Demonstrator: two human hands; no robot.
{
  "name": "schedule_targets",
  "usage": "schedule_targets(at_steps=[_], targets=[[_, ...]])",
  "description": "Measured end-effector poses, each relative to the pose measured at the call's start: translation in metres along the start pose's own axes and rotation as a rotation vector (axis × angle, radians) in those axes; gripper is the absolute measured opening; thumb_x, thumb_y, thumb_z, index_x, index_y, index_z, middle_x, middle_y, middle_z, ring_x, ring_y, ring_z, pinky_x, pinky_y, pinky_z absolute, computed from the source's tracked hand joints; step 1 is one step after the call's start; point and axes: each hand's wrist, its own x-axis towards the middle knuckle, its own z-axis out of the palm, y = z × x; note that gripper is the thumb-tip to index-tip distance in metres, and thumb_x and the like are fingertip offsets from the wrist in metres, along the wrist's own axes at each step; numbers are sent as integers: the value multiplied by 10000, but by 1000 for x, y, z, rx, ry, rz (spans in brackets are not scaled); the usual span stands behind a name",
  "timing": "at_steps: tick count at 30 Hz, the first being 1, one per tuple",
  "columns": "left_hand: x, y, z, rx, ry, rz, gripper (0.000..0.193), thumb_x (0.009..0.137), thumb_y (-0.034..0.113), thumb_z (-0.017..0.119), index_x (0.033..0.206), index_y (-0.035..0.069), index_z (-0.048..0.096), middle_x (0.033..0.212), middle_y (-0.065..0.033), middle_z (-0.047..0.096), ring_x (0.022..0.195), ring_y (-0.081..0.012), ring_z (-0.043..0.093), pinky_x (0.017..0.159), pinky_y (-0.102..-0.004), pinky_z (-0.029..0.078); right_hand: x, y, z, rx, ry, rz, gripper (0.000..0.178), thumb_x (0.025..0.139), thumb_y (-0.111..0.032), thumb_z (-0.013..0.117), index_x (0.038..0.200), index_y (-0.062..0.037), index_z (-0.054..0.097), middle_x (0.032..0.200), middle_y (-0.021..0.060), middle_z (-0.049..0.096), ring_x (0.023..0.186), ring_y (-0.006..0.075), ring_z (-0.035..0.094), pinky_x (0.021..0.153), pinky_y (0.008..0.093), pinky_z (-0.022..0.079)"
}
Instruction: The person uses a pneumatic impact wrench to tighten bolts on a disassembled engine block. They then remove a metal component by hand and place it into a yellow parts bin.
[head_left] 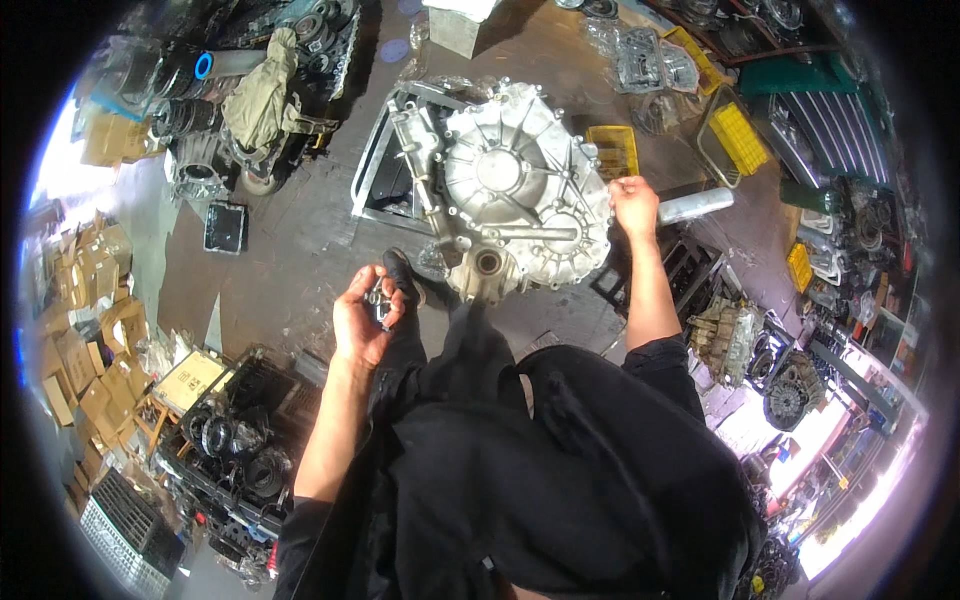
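Note:
A large silver transmission housing (470,165) with a ribbed, domed face stands in front of me on a metal frame stand (362,185). My right hand (634,206) is at the housing's right rim, fingers pinched together against the flange; what they grip is hidden. Lower left, away from the housing, my left hand (366,318) is turned palm up with its fingers curled around several small metal bolts (379,297). A round bore (488,262) opens at the housing's near end.
A yellow basket (613,150) sits behind the housing's right side, and a silver cylinder (697,206) lies beyond my right hand. A small black tray (226,227) rests on the floor at left. Gearbox parts (240,430) crowd the lower left; cardboard (90,350) is piled farther left.

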Motion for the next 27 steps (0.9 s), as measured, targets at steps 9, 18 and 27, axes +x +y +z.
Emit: schedule_targets(at_steps=[9,18,27], targets=[[3,-11,7,20,-40,-33,189,1039,227,507,1009,50,563,764,-96,558,633,-220,553,451,-268,404,48,-7,42,-162,-77,33,349,843,-285,793,988,-8,637,794,177,719,718,297,714,702,392,541],[2,-5,14,52,-39,-21,225,1046,248,494,1012,37,564,780,-102,572,641,-236,559,471,-291,409,-2,-75,31,-152,25,-132,191,908,-195,716,1025,-56,656,815,127,732,655,228,696,593,355,526],[24,-48,48,152,-90,-122,381,1040,421,504,1127,72,629,1075,-85,681,1008,-217,641,849,-364,514,-181,-248,59,-35,-794,-556,110,899,-70,632,945,-26,723,795,158,736,690,259,734,631,368,579]])
